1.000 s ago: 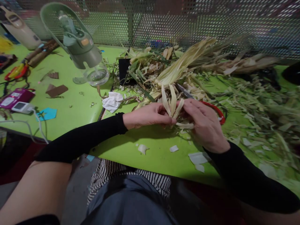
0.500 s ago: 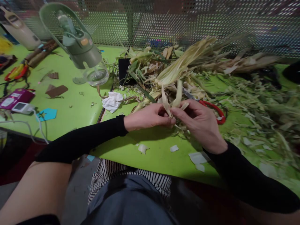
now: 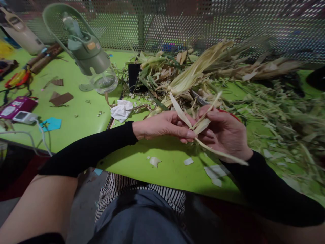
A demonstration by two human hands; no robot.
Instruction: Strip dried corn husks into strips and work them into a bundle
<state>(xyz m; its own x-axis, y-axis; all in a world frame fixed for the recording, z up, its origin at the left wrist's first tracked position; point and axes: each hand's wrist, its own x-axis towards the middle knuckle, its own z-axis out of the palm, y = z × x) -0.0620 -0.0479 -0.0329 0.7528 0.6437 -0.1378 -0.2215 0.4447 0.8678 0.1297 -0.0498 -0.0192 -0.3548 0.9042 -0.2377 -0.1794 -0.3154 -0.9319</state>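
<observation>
Both my hands meet over the green table (image 3: 162,166), in black sleeves. My left hand (image 3: 165,126) is closed, pinching a small bundle of pale dried husk strips (image 3: 199,125) at its base. My right hand (image 3: 227,132) is closed on the same strips from the right. One long strip (image 3: 223,154) trails down to the right over my right wrist, and others fan up and left. Red-handled scissors (image 3: 235,117) lie just behind my right hand, mostly hidden by it.
A large heap of dried husks and leaves (image 3: 203,74) fills the back and right. A green-lidded bottle (image 3: 86,51) stands at the back left, a crumpled white tissue (image 3: 122,110) near my left arm. Small pale scraps (image 3: 214,171) lie at the front edge. Perforated metal mesh (image 3: 177,23) backs the table.
My right hand turned palm-up and drew back slightly, pulling one long strip down to the right. The upright strips now splay outward. The scissors became more hidden.
</observation>
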